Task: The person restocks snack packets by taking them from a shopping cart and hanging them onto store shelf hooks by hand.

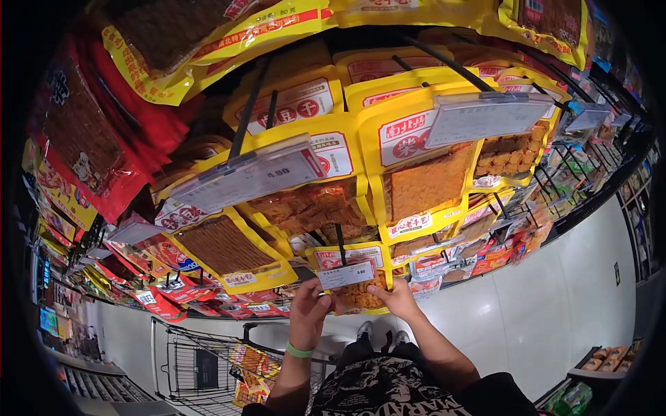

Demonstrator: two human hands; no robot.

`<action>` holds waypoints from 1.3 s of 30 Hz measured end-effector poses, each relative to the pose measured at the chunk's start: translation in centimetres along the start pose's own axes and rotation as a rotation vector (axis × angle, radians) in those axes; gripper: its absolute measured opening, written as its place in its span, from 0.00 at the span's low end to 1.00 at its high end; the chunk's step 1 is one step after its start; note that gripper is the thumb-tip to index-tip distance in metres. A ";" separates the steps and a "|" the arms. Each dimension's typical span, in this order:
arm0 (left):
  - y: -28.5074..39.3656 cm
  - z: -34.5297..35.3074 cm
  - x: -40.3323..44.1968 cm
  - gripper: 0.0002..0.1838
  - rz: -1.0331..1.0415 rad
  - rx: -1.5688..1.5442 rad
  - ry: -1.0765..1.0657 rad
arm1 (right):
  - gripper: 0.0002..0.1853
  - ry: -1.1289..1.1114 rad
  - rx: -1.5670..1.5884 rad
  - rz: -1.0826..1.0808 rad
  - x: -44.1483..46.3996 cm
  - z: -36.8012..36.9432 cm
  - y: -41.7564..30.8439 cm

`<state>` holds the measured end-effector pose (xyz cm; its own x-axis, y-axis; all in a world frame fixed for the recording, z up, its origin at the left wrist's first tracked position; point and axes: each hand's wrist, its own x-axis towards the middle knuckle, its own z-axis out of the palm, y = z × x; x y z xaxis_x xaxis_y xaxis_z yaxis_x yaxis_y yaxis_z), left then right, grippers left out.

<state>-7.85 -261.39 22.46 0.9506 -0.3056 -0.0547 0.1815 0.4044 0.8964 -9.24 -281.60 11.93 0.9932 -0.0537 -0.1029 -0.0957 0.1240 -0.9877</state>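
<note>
A yellow snack packet with a clear window hangs on a low rack hook, its upper part partly covered by a price tag. My left hand, with a green band on the wrist, is closed at the packet's left edge, fingers curled just below the tag. On the other side, my right hand grips the right edge, its thumb lying on the front. The fingers behind the packet are hidden.
Larger yellow packets hang on hooks above, with price tags sticking out in front. Red packets hang at the left. Behind me on the left stands a wire shopping cart holding several yellow packets. Pale floor lies to the right.
</note>
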 end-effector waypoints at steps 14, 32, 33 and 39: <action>-0.1 -0.5 -2.7 0.23 -0.101 0.122 -0.103 | 0.11 0.295 -0.358 -0.135 6.3 2.1 1.6; -28.8 -30.6 -41.0 0.21 -0.635 1.261 0.794 | 0.25 0.032 -0.589 0.295 -8.6 -1.8 19.7; -31.4 -32.3 -42.0 0.22 -0.770 1.267 0.695 | 0.26 -0.014 -0.637 0.352 -9.6 -2.9 21.9; -31.4 -26.9 -38.0 0.23 -0.785 1.141 0.945 | 0.23 -0.231 -0.933 0.556 -16.5 -9.7 31.5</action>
<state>-42.92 -239.24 -15.45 0.6089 0.6456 -0.4609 0.7932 -0.5045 0.3411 -29.32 -286.40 -18.61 0.7755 -0.0247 -0.6309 -0.4476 -0.7263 -0.5217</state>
